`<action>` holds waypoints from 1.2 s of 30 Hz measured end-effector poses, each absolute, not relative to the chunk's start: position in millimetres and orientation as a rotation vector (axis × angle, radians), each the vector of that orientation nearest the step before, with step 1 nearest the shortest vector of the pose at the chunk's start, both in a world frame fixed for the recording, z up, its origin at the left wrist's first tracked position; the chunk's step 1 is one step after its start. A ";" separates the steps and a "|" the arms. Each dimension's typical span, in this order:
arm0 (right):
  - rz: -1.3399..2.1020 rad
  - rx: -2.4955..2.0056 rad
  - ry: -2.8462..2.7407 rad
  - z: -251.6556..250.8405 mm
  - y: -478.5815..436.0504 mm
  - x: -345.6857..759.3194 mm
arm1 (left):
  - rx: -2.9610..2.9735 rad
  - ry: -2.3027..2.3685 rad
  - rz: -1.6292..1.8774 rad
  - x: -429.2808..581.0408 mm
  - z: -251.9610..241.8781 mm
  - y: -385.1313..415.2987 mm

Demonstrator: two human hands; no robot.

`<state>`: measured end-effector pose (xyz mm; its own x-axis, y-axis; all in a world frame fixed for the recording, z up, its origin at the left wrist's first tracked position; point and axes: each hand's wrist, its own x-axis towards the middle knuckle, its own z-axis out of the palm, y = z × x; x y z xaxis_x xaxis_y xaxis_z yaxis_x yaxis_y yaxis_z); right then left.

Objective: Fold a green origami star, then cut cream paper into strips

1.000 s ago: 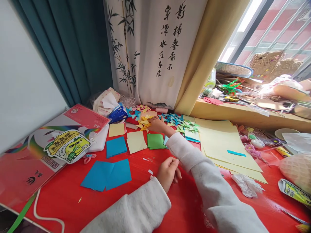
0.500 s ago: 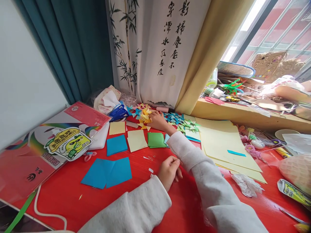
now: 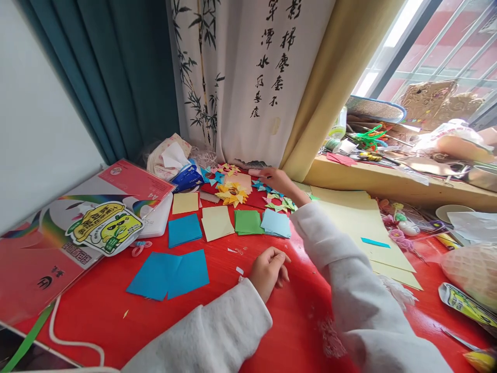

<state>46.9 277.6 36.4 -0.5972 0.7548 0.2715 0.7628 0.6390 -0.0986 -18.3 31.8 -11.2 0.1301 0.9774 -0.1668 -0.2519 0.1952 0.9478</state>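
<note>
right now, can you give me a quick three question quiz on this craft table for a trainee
1. True or false: the left hand rests on the red table.
2. What lies between the blue square and the green squares? A: pale yellow square. B: scissors. C: a cup.
3. Which hand reaches over the small folded paper pieces by the curtain?
Key: 1 true; 2 A; 3 the right hand.
</note>
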 end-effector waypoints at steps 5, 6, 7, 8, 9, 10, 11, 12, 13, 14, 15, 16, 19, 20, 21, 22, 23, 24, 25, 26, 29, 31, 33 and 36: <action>-0.025 -1.520 -2.528 25.5 303.7 111.9 | 0.940 1.008 1.097 -18.7 -8.6 32.1; -0.031 -1.552 -2.520 18.7 305.3 117.0 | 0.942 1.010 1.093 -18.8 -8.2 32.2; -0.036 -1.576 -2.512 11.5 305.9 119.3 | 0.944 1.012 1.090 -19.0 -7.9 32.3; -0.040 -1.592 -2.506 4.4 306.1 119.2 | 0.946 1.015 1.088 -19.2 -7.7 32.3; -0.042 -1.604 -2.500 -2.0 306.0 117.2 | 0.947 1.019 1.088 -19.4 -7.5 32.4; -0.042 -1.613 -2.492 -7.4 305.9 114.0 | 0.946 1.023 1.089 -19.6 -7.4 32.5; -0.042 -1.619 -2.483 -11.5 306.0 110.3 | 0.942 1.026 1.090 -19.8 -7.4 32.7; -0.041 -1.622 -2.473 -14.3 306.2 106.6 | 0.938 1.028 1.089 -19.9 -7.6 32.8; -0.041 -1.622 -2.464 -15.6 306.7 103.3 | 0.934 1.029 1.088 -19.9 -7.8 32.9; -0.043 -1.618 -2.454 -15.6 307.5 100.7 | 0.932 1.029 1.086 -19.9 -8.1 33.0; -0.047 -1.611 -2.445 -14.7 308.6 98.9 | 0.931 1.029 1.085 -19.9 -8.4 33.2; -0.050 -1.601 -2.436 -13.0 309.8 97.9 | 0.933 1.027 1.084 -19.8 -8.7 33.3; -0.050 -1.589 -2.418 -7.5 313.5 98.1 | 0.943 1.019 1.086 -19.5 -9.2 33.5; -0.044 -1.594 -2.420 -6.7 314.5 98.5 | 0.944 1.018 1.085 -19.4 -9.3 33.5; -0.035 -1.604 -2.427 -6.9 315.2 98.8 | 0.943 1.017 1.084 -19.4 -9.3 33.4; -0.026 -1.619 -2.434 -7.9 315.6 99.0 | 0.940 1.018 1.082 -19.4 -9.4 33.4; -0.018 -1.634 -2.440 -9.7 315.6 98.9 | 0.939 1.021 1.081 -19.5 -9.5 33.3; -0.010 -1.645 -2.442 -11.9 315.3 98.6 | 0.940 1.021 1.080 -19.7 -9.6 33.1; -0.006 -1.651 -2.441 -14.3 314.7 98.1 | 0.944 1.021 1.080 -19.9 -9.9 33.0; -0.007 -1.652 -2.434 -16.2 313.9 97.7 | 0.949 1.021 1.081 -20.0 -10.2 32.9; -0.035 -1.620 -2.397 -16.6 311.6 96.9 | 0.967 1.018 1.084 -20.3 -11.7 33.0; -0.073 -1.586 -2.361 -10.5 310.5 96.8 | 0.972 1.015 1.086 -20.1 -12.9 33.3; -0.116 -1.535 -2.332 -0.7 309.4 95.4 | 0.976 1.012 1.086 -19.6 -13.8 33.5; -0.173 -1.435 -2.334 13.9 306.8 87.5 | 0.981 1.007 1.086 -19.2 -14.3 33.7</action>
